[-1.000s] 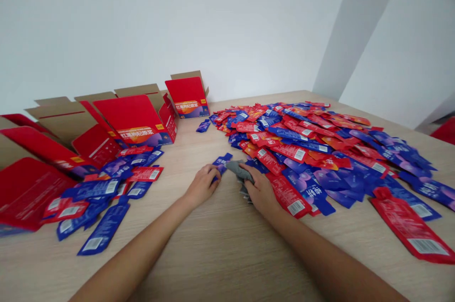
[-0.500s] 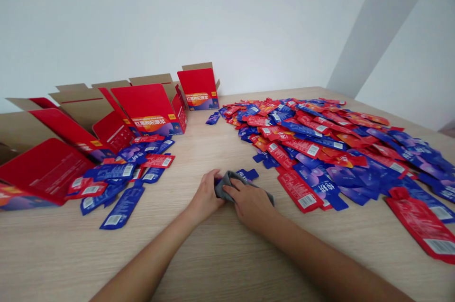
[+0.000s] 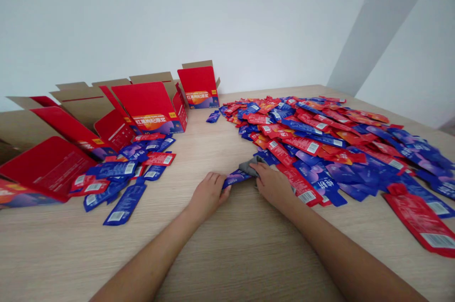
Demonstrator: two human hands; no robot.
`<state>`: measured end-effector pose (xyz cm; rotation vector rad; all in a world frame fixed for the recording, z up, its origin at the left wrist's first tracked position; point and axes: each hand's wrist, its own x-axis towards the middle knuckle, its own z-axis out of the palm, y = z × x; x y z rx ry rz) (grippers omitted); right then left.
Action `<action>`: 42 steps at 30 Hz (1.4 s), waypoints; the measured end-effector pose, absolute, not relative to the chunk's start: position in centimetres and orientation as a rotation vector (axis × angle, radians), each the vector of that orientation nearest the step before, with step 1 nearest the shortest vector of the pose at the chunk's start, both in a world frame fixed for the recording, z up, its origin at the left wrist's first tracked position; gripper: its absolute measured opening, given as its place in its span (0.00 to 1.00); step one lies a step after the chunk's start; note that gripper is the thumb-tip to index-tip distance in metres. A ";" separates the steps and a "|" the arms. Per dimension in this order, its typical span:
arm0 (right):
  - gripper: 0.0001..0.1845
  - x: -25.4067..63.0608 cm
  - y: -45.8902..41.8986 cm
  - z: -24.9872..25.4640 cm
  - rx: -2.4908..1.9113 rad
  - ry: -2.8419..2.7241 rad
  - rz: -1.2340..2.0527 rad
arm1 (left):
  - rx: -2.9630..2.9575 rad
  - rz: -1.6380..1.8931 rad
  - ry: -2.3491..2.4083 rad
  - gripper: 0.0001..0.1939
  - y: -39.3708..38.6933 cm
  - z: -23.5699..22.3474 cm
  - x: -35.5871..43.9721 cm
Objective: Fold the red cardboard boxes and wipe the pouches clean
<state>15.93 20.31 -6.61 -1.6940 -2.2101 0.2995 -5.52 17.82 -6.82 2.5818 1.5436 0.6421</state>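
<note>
Between my two hands, just above or on the table, is a blue sachet (image 3: 235,178). My left hand (image 3: 209,194) is closed on its left end. A grey cloth (image 3: 251,165) is bunched in my right hand (image 3: 272,182), its fingers pressing it over the sachet's right end. That end is hidden under the cloth. Right of my right hand spreads a large pile of red and blue sachets (image 3: 313,145). A smaller group of sachets (image 3: 131,162) lies to the left of my left hand.
Open red cartons stand along the left: a near one (image 3: 46,169), a middle one (image 3: 145,107) and a far one (image 3: 199,86) by the wall. One blue sachet (image 3: 213,116) lies apart near the far carton. A red sachet (image 3: 421,219) lies at the right front.
My right hand has slid rightward with the grey cloth, away from my left hand. More of the blue sachet now shows between them. My left hand has barely moved.
</note>
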 end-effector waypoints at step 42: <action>0.28 15.4 20.0 -6.6 -1.568 -2.317 0.329 | 0.787 1.704 1.222 0.15 20.0 -5.9 -9.5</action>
